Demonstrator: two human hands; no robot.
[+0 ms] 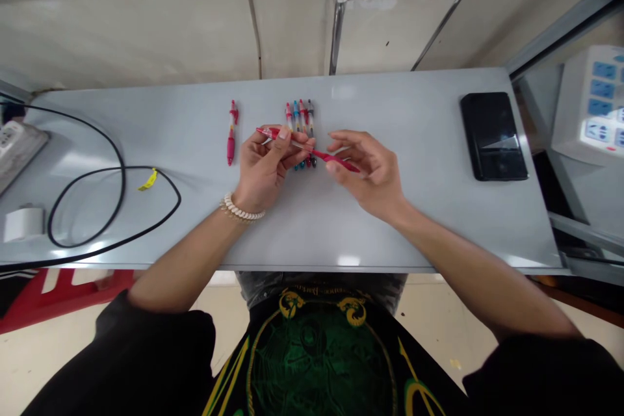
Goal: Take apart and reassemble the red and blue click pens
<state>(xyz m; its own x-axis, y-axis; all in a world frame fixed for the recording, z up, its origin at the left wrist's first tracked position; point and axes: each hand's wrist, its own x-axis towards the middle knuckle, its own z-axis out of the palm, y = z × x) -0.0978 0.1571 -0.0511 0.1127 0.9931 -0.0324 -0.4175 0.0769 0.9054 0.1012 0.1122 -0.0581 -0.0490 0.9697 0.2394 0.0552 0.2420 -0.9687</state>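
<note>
We hold a slim ballpoint pen with a clear barrel and red ends [319, 155] above the middle of a glossy pale-grey desk [414, 227], slanting from the far left toward the near right. Our left hand [266, 166] has its fingers clamped on the pen, the thumb and forefinger pinching the barrel. Our right hand [368, 172] is at the other end, its thumb against the red grip; its forefinger stands apart from the thumb, and we cannot tell whether the remaining fingers close on the pen. Round our left wrist sits a white coiled bracelet [241, 208].

Just beyond our left fingers, four slender clear-barrelled pens [296, 114] lie side by side on the desk, partly hidden by the hand: from left to right their far ends are red, blue, red and dark grey. To their left, well apart, we have a single clear pen with a red clip and grip [231, 133].

At the left of the desk, a black looped cable [123, 175] bears a yellow tag [149, 180], with a white boxy adapter [23, 223] beside it. A black flat rectangular device [494, 136] lies near the right edge.
</note>
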